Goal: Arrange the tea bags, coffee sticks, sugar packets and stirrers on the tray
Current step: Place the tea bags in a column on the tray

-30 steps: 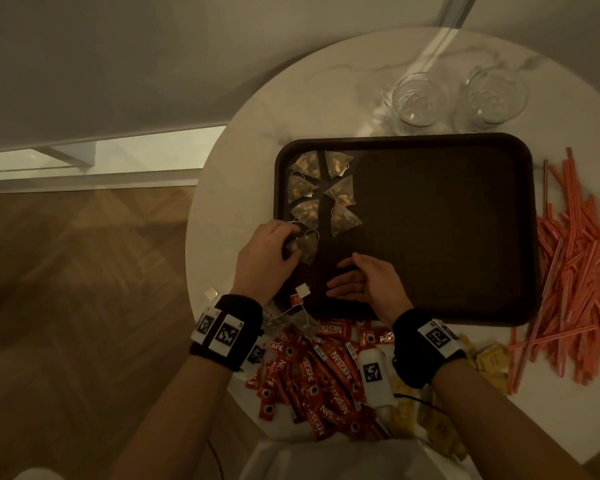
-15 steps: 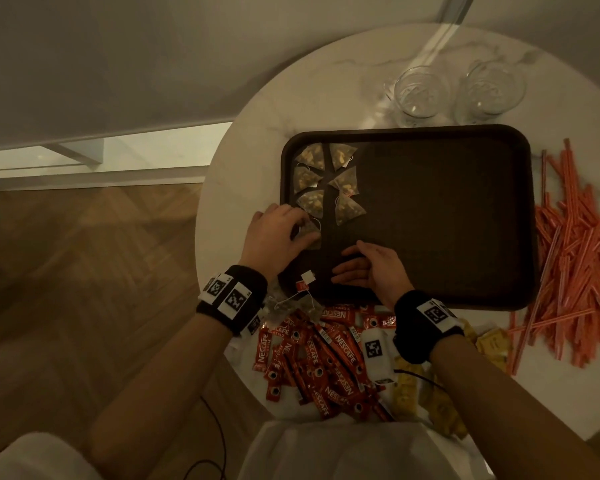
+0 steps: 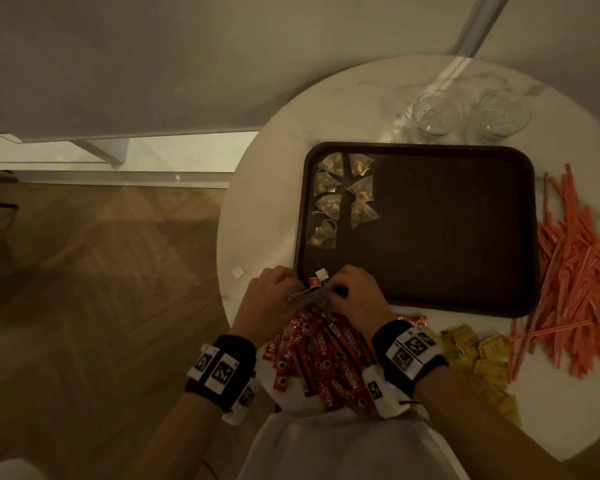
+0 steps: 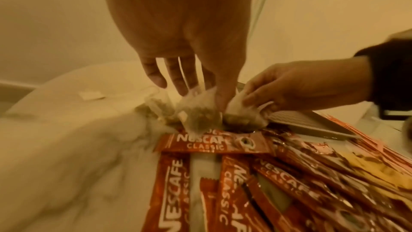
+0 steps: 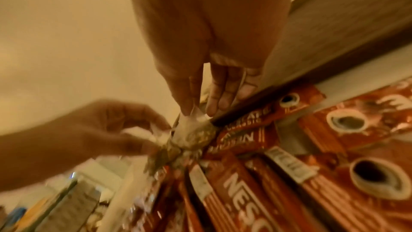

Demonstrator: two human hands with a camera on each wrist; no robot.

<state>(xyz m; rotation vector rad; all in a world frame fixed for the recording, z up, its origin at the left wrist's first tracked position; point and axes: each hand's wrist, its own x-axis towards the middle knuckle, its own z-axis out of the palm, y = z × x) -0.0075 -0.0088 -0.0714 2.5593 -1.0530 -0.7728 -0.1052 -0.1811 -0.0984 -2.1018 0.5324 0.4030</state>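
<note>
head view, tray: dark rectangular tray (image 3: 447, 230) lay on the round white table (image 3: 264, 216); seven pyramid tea bags (image 3: 340, 192) sat in two columns at its far left corner, the rest of its floor bare.
head view, glasses: two clear glasses (image 3: 433, 116) stood just beyond the tray's far rim; what they held was too small to tell.
head view, supplies: red coffee sticks (image 3: 323, 358) were heaped at the table's near edge, yellow sugar packets (image 3: 478, 355) to their right, orange stirrers (image 3: 575, 271) scattered right of the tray.
head view, hands: left hand (image 3: 267, 299) and right hand (image 3: 357, 296) met at the tray's near left corner over loose tea bags (image 3: 309, 297), paper tags beside them.
left wrist view, grip: left hand (image 4: 185, 41) pinched a translucent mesh tea bag (image 4: 198, 110) with leaf showing through; right hand (image 4: 296, 87) pinched the neighbouring bag (image 4: 243, 112), both resting against the coffee sticks (image 4: 214, 144).
right wrist view, grip: right hand (image 5: 211, 50) pinched the top of a tea bag (image 5: 191, 133) between thumb and fingers; left hand (image 5: 93, 130) was blurred, its fingers curled on white mesh beside it.
right wrist view, tray: tray's near rim (image 5: 334, 41) ran just behind the fingers.
</note>
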